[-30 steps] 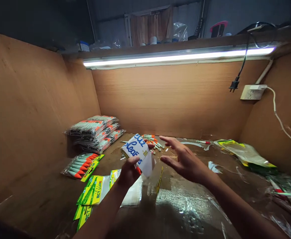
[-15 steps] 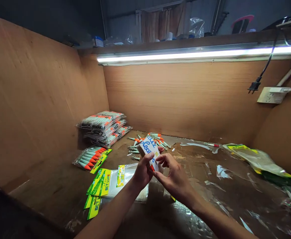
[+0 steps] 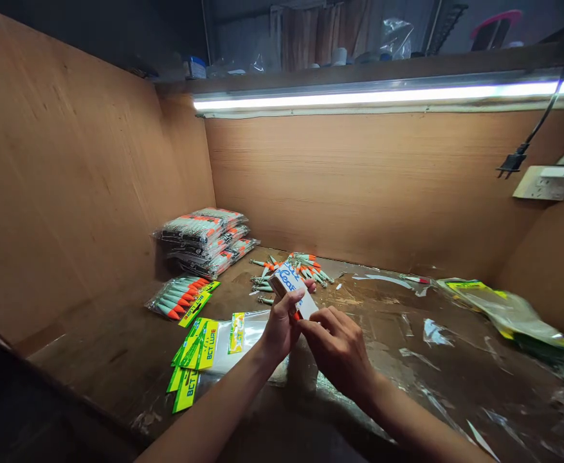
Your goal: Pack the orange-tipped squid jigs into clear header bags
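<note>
My left hand (image 3: 283, 323) is wrapped round a small white block (image 3: 290, 285) with blue handwriting and a brown side, held tilted above the table. At its lower end, a bit of orange shows by my left fingers. My right hand (image 3: 338, 341) has its fingers closed at the block's lower right end; what they pinch is too small to make out. Behind the block lies a loose pile of pale green and orange lures (image 3: 313, 271). Clear plastic bags with yellow-green headers (image 3: 207, 344) lie beside my left forearm.
Bagged lures are stacked (image 3: 199, 235) at the back left, with one bag of lures (image 3: 178, 297) in front. More packaging (image 3: 508, 312) lies at the right, plastic scraps (image 3: 435, 333) nearer. A black plug (image 3: 512, 162) hangs beside a socket (image 3: 545, 182).
My right hand's fingers have closed in on the block's lower end, where they were more spread before. The view has shifted slightly, moving the surroundings a little in the frame.
</note>
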Available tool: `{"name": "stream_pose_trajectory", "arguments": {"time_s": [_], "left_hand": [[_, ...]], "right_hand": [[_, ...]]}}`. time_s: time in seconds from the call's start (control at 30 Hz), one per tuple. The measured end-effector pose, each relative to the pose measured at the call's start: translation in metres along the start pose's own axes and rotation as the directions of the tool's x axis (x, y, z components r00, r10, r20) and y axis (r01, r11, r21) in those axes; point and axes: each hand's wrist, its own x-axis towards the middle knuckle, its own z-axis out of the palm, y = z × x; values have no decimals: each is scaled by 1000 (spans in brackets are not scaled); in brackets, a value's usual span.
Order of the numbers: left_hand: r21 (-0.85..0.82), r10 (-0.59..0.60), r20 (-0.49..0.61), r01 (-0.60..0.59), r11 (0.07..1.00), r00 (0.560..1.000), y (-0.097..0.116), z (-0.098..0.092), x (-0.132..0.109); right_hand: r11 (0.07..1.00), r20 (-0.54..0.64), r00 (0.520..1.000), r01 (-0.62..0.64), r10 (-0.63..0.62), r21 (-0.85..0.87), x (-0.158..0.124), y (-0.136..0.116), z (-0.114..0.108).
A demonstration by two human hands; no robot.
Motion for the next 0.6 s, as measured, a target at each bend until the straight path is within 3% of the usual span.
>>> {"name": "stream_pose_trajectory", "arguments": {"time_s": [0.07, 0.27, 0.47, 0.6], "left_hand": [[16, -10, -21, 10, 1000, 1000, -1, 0, -1], [-31, -67, -20, 67, 997, 998, -5, 8, -6], [-129, -211, -139, 193, 973, 968, -5, 3, 0], [-251, -213, -251, 150, 956, 944, 3, 5, 4]], "right_hand": [[1000, -5, 1000, 6, -6, 19, 0, 1, 1], [985, -35, 989, -142, 146, 99, 2, 0, 2], [998, 4, 999, -33, 33, 52, -2, 0, 2], [998, 32, 998, -54, 54, -10, -1, 1, 3]]}}
